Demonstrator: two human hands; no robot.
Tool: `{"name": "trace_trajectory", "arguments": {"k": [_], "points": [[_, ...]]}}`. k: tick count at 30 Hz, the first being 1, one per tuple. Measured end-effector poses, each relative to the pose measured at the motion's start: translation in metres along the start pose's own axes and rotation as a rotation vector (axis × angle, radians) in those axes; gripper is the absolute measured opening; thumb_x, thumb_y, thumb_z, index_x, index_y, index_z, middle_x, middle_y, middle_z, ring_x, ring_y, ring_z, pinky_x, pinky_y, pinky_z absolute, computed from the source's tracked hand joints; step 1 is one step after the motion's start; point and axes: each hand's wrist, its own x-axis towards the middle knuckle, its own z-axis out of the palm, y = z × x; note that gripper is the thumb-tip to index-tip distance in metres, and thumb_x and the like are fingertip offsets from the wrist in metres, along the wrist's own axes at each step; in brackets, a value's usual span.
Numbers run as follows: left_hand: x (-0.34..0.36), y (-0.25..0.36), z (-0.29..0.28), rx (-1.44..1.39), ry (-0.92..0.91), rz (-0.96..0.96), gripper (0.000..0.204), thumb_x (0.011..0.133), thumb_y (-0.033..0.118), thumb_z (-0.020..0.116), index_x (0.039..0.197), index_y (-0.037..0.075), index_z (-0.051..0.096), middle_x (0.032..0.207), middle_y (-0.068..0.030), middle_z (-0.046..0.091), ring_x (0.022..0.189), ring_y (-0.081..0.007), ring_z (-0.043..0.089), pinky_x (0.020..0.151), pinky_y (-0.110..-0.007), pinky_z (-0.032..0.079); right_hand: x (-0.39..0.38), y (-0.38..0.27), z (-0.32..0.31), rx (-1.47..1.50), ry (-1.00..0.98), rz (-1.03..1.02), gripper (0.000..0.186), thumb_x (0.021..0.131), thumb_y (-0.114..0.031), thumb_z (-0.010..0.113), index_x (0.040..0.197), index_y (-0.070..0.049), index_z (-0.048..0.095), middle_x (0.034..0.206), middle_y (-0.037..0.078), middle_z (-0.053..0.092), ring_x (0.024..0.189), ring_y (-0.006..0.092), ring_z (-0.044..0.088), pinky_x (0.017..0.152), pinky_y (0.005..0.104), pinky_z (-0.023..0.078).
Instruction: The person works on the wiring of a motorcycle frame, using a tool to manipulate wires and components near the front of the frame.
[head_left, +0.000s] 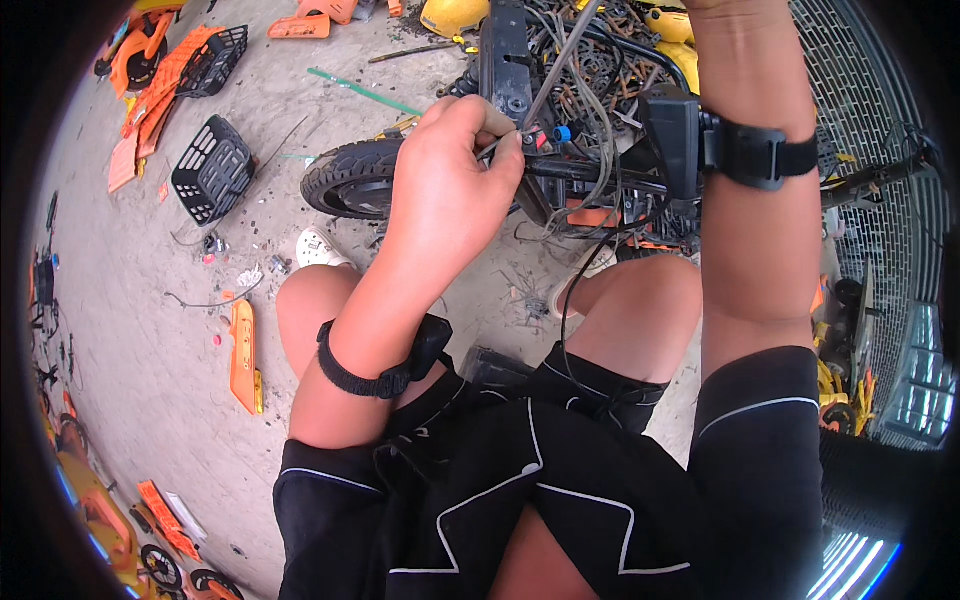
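Note:
My left hand point(450, 175) is closed, with thumb and forefinger pinched at the lower end of a straight, thin grey length point(560, 65). I cannot tell whether that is a rod or a taut cable; it runs up out of the top edge. Just beyond the fingertips are a black frame point(505, 70) and a small blue connector point(562, 133). Loose grey cables point(603, 150) hang right of it. Only the heel of my right hand point(735, 4) shows at the top edge; its fingers are out of the picture.
A black tyre point(350, 180) lies left of the frame, near my shoe. Further left are a black plastic basket point(213, 170) and orange panels point(150, 125). An orange and yellow strip point(243, 355) lies on the floor. Rusty metal bits point(625, 75) are heaped behind the frame.

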Motion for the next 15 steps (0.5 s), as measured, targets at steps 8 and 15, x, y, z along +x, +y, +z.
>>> {"name": "trace_trajectory", "arguments": {"k": [8,15], "points": [[-0.001,-0.002,-0.006,-0.013,-0.013,-0.043,0.01,0.086,0.004,0.075,0.088,-0.001,0.066,0.081,-0.0082,0.06,0.07,-0.017,0.056,0.066,-0.031,0.048,-0.049,0.012,-0.002,-0.559,0.251,-0.564,0.008,0.1,-0.005,0.051,0.099,-0.006,0.059,0.058,-0.009,0.037,0.043,0.0026,0.03,0.036,0.0193,0.023],[-0.002,0.004,-0.006,-0.081,-0.001,-0.072,0.008,0.084,0.002,0.074,0.086,-0.002,0.067,0.08,-0.0129,0.061,0.071,-0.0247,0.059,0.067,-0.036,0.049,-0.05,0.001,-0.003,-0.351,-0.429,-0.304,0.016,0.105,-0.006,0.047,0.108,-0.007,0.063,0.057,-0.009,0.036,0.042,0.0023,0.029,0.037,0.019,0.024]]}}
